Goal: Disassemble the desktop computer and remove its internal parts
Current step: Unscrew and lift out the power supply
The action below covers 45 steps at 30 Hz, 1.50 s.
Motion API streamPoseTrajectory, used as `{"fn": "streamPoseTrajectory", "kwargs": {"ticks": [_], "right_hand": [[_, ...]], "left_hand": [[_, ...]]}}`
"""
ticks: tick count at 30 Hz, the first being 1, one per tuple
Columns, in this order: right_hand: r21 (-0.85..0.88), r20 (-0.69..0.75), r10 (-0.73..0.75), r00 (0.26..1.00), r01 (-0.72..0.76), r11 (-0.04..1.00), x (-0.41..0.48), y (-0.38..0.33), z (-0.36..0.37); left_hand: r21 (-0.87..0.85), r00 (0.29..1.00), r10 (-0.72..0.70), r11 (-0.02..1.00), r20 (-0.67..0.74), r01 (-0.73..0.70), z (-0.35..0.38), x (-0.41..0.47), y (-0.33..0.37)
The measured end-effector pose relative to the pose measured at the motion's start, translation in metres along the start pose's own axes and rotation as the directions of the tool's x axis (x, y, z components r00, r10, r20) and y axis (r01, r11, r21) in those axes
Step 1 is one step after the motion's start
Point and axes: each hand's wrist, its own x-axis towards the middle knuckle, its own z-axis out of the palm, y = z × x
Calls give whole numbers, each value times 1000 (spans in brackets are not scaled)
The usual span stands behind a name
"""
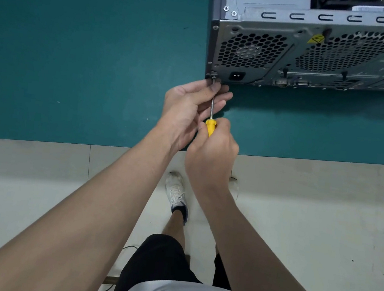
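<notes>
A grey desktop computer case (318,52) lies on its side on the green table (76,58), its rear panel with honeycomb vents facing me and its top side open. A screwdriver (211,114) with a yellow handle points at a screw (214,78) at the rear panel's lower left corner. My right hand (212,152) grips the yellow handle. My left hand (190,111) is cupped around the metal shaft, its thumb and fingertips steadying the shaft near the tip, by the screw.
The table's front edge (305,158) runs across the middle of the view, with pale floor below it. My legs and white shoes (176,192) stand close to the edge. A power socket (237,76) sits right of the screw.
</notes>
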Motion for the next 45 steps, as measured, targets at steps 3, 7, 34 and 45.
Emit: {"fn": "streamPoseTrajectory", "kwargs": {"ticks": [3,7,34,45], "right_hand": [[147,98,85,992,-99,984,2,1,-10],[496,651,270,709,-667,555,15,14,-39],[526,544,253,800,-560,640,17,-4,-20],[-128,76,-9,997,19,992,5,-11,-8]], "left_hand": [[11,1000,2,1000,-9,-2,2,-1,1],[6,1000,6,1000,-25,-6,4,-1,2],[26,989,51,999,-142,-47,4,1,10],[437,970,202,891,-135,-124,14,8,21]]}}
